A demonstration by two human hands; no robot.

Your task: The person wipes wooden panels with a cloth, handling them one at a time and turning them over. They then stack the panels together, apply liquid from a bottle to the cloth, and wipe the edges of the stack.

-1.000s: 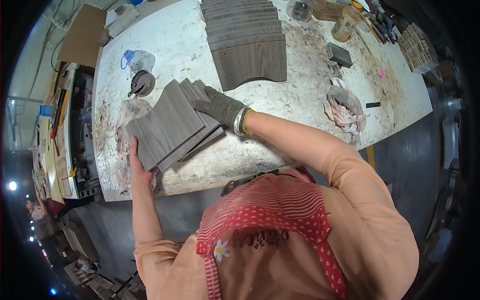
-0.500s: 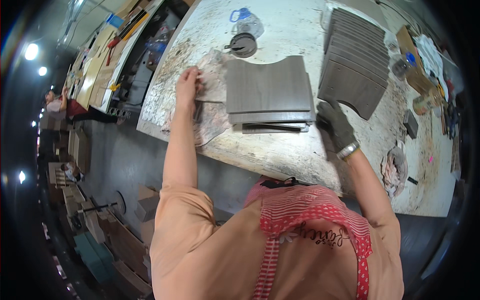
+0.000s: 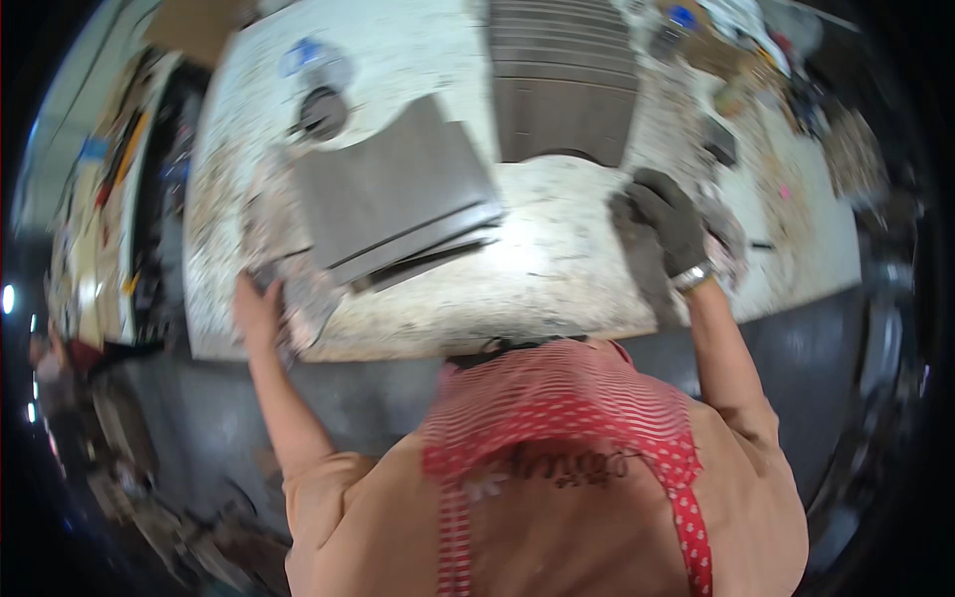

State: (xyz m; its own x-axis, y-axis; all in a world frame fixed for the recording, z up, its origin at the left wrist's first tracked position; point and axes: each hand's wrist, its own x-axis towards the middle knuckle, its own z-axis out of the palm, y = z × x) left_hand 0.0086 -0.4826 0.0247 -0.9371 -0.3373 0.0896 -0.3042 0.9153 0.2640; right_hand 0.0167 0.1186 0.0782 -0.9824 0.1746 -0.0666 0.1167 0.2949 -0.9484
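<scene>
My bare left hand, blurred, is at the left of the table on a stained cloth. Its thumb and fingers lie around something small and dark grey that I cannot make out clearly. To its right sits a short stack of grey wood-grain panels, the top one with a curved cutout along its far edge; the lower ones are skewed. My right hand, in a dark grey glove, is curled over the table with nothing showing in it. Farther off, overlapping panels lie in a row.
A round dark tin and a clear jug with a blue handle stand behind the stack. At the right are a dark block, a crumpled rag and a bottle with a blue cap. The table's front edge runs before me.
My left hand has come down toward me, onto the small dark thing on the cloth. The panel stack now lies turned. My view has swung right, and the gloved hand is farther from the panels.
</scene>
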